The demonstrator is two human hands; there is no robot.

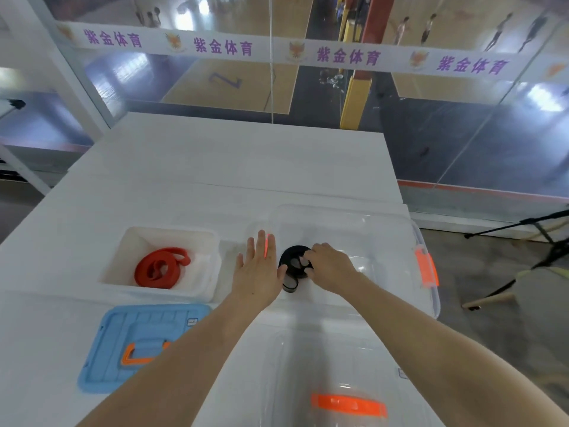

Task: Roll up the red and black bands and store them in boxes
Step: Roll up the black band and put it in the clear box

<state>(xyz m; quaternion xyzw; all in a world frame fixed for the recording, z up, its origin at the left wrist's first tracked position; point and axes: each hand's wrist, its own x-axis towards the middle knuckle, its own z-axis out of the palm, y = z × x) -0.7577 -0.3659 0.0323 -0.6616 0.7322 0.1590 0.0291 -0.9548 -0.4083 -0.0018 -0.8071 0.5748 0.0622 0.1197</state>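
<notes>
The red band (160,267) lies loosely coiled inside the white box (203,238) at the left. A rolled black band (292,257) sits inside the clear box (400,223) at the right, with my right hand (331,266) holding it from above, fingers pinched on the coil. A loose end of the black band (290,285) sticks out below the roll. My left hand (257,272) is flat and spread at the clear box's left wall, just left of the black roll, holding nothing.
A blue lid (101,365) with an orange handle (135,359) lies on the white table (215,167) in front of the white box. A clear lid with an orange handle (348,403) lies at the near edge. Orange latch (426,269) on the clear box's right. A tripod (523,257) stands at the right.
</notes>
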